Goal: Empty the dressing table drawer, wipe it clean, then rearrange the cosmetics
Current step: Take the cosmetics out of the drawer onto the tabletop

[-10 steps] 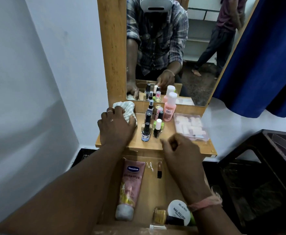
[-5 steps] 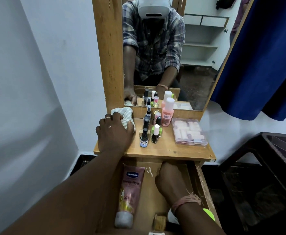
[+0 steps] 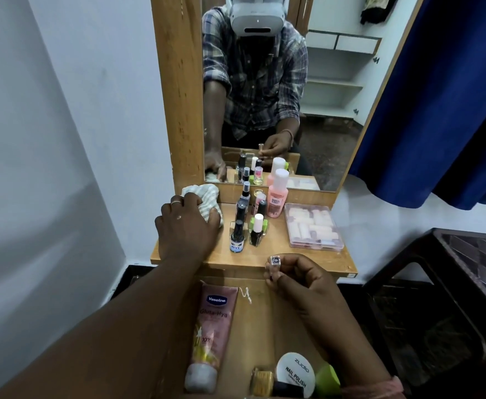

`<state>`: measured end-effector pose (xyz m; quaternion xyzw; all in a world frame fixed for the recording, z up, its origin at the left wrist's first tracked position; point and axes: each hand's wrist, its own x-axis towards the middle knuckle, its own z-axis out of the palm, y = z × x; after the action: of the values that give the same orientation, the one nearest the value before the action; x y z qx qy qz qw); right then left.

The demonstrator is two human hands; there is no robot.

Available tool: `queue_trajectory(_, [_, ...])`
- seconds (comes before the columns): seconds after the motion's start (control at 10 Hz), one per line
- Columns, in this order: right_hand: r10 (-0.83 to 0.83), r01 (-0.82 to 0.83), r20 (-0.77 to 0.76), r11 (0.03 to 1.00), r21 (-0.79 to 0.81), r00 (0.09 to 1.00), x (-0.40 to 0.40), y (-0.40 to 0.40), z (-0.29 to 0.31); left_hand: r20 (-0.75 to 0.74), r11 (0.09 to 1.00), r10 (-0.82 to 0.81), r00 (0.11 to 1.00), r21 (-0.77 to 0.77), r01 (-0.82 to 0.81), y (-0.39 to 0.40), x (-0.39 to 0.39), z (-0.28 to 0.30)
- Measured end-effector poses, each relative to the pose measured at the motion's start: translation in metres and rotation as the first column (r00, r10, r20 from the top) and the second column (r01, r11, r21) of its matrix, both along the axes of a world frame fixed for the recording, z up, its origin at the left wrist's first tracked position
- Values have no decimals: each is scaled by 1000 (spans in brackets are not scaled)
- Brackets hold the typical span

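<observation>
The right hand (image 3: pixel 302 280) pinches a small bottle (image 3: pixel 274 264) in a narrow grip above the open drawer (image 3: pixel 253 326). The left hand (image 3: pixel 185 226) grips a striped cloth (image 3: pixel 207 197) at the table's (image 3: pixel 308 259) back left corner.

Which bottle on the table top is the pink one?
The tall pink bottle with the white cap, standing at the back by the mirror. The other bottles beside it are smaller and mostly dark or black-capped.

Single head view, steeply down over the open drawer (image 3: pixel 264 312).
</observation>
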<state>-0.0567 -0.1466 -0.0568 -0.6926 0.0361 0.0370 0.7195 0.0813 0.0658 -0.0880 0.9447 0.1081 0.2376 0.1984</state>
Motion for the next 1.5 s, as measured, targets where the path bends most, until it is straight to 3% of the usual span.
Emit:
queue_trajectory(0.1, [-72, 71, 20, 996, 46, 997, 5, 4, 3, 3, 1000, -3, 1000, -3, 3, 0, 0, -1])
queue_trajectory(0.2, [-188, 211, 134, 960, -184, 973, 19, 1, 5, 3, 1000, -6, 1000, -17, 6, 1, 0, -2])
queue_trajectory(0.3, [-253, 363, 306, 846, -390, 918, 42, -3, 11, -1, 1000, -6, 1000, -15, 6, 1, 1, -1])
queue_trajectory(0.5, [-85, 381, 422, 615, -690, 902, 93, 1, 35, 4, 1000, -3, 1000, -5, 3, 2, 2, -2])
queue_trajectory(0.6, [-22, 337, 395, 565, -753, 918, 107, 3, 40, 5, 1000, 1, 1000, -5, -1, 1, 3, -3])
queue_trajectory(0.8, [23, 303, 386, 577, -758, 922, 118, 7, 39, 1, 1000, -1, 1000, -6, 1, 1, 2, -2])
queue_trajectory(1.5, [-146, 434, 479, 695, -573, 866, 117, 8, 14, -2, 1000, 5, 1000, 2, -5, 1, 2, -2])
